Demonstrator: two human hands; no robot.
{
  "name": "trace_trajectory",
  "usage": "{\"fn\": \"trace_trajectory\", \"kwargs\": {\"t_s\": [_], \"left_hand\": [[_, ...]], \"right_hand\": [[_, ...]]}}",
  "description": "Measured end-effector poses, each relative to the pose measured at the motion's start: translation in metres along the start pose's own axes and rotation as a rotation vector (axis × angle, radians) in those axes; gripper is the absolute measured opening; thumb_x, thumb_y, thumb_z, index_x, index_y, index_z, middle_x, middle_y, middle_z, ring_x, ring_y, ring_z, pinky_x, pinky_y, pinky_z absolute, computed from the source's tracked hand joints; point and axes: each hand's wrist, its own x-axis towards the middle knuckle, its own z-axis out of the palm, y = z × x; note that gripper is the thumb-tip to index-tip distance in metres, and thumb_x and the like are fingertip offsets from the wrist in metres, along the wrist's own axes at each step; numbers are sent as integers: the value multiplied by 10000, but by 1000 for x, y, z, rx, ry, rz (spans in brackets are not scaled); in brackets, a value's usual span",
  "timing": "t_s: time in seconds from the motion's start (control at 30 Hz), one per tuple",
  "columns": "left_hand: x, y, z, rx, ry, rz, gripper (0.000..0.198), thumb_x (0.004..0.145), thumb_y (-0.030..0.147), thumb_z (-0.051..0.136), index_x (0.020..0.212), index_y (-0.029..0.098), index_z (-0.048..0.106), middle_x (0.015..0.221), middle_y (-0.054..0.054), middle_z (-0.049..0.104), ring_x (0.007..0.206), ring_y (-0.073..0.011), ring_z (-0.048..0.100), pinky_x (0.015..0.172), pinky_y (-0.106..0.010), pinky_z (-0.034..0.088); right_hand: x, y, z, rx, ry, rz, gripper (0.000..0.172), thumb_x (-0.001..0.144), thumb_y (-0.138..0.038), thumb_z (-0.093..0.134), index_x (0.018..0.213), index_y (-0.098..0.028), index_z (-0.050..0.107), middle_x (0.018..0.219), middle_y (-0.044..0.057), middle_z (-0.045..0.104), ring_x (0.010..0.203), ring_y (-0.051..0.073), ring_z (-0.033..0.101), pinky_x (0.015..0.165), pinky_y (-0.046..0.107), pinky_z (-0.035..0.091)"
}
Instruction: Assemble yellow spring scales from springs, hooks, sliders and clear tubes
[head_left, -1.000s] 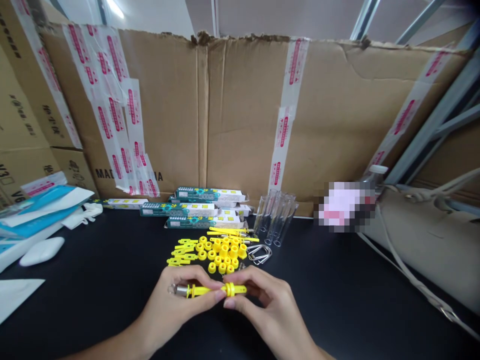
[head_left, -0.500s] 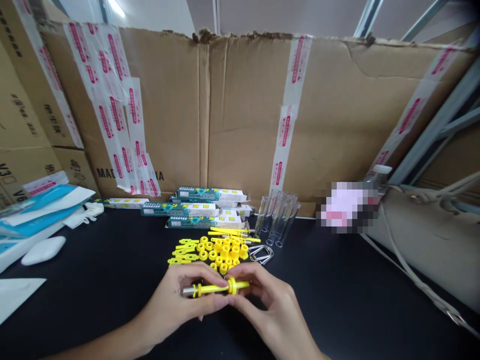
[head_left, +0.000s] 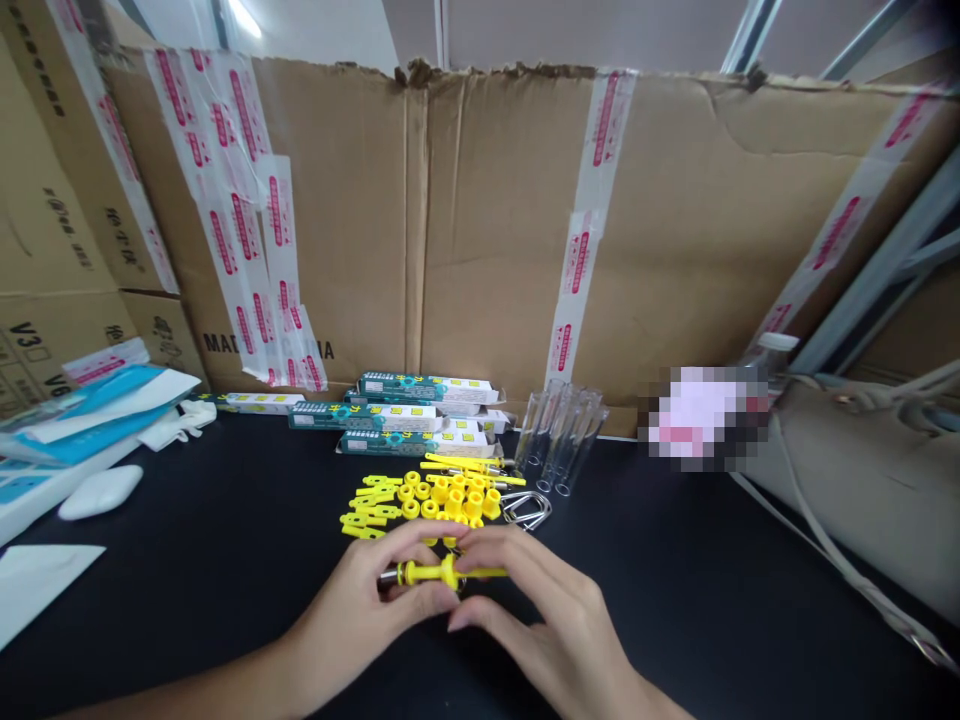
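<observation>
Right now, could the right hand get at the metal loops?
Probably yes: the metal loops lie just beyond the right hand, with nothing visible between, though that hand is at the yellow rod.

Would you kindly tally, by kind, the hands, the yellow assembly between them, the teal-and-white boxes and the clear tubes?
Hands: 2 (left hand, right hand)
Yellow assembly: 1
Teal-and-white boxes: at least 4, overlapping
Clear tubes: at least 4, overlapping
Total: at least 11

Bare black tabletop (head_left: pixel 675 600) gives passage right of the right hand (head_left: pixel 562 605). Ahead, yellow parts (head_left: pixel 455 503) block; clear tubes (head_left: pixel 556 450) and cartons (head_left: pixel 382 416) stand behind.
</observation>
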Motion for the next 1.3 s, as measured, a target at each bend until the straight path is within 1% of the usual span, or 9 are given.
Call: {"fn": "trace_trajectory", "kwargs": {"t_s": [0.13,0.27,0.43,0.53,0.73,0.83,1.0,1.17,1.3], "left_hand": [[6,2,-2,41,144,-18,307,858,430,656,1034,190,734,739,-25,739,753,-202,669,782,-296,499],[7,-2,-2,-12,171,-59,366,860,503,641,1017,173,672,781,-54,767,598,-155,586,630,-267,472],[4,-11,0,-97,159,-43,395,910,549,576,1056,183,581,778,-40,732,467,-85,383,479,-229,326],[4,-15,0,-138,193,-50,425,919,572,552,1111,193,564,737,4,644,476,-81,318,451,-231,235],[3,-18,-1,-194,236,-57,410,944,515,517,1151,172,605,829,-23,605,594,-116,351,550,-266,300],[3,-16,-1,-217,240,-70,384,914,500,555,1092,173,647,886,-35,590,660,-131,384,599,-274,326],[4,-13,-1,-236,235,-117,436,881,588,584,1046,188,645,882,-25,578,738,-146,442,651,-263,357],[7,-8,-1,-145,218,-37,416,905,593,553,876,185,627,793,-5,558,687,-140,467,631,-260,376],[9,-5,-1,-87,228,26,384,937,548,522,824,191,605,730,8,558,662,-144,503,692,-275,414]], "right_hand": [[1,5,-14,-159,17,-10,310,894,-269,711,1167,-230,569,1077,54,685,971,184,670,860,275,555],[3,17,-31,-271,-53,-16,149,965,-158,570,1101,-221,572,974,49,659,895,182,652,794,310,549],[1,29,-39,-379,-148,18,137,991,-163,481,1065,-211,585,930,63,671,832,200,665,732,338,552],[1,34,-41,-454,-94,100,174,988,-186,455,1097,-211,589,962,84,686,801,211,677,699,343,559],[1,38,-43,-450,-35,237,158,979,-234,468,1044,-234,612,911,68,700,675,190,661,624,320,565],[0,31,-40,-376,-88,177,168,982,-201,466,1060,-233,612,951,70,692,764,195,669,684,321,572],[0,15,-28,-342,-280,-48,214,967,-133,497,1094,-227,641,958,60,689,881,224,628,802,382,557],[-3,11,-18,-385,-346,-108,226,935,-158,586,1132,-229,671,964,58,686,869,229,604,779,374,549],[-5,13,-13,-435,-353,-132,164,934,-161,601,1058,-223,688,947,53,685,876,230,606,789,375,534]]}}
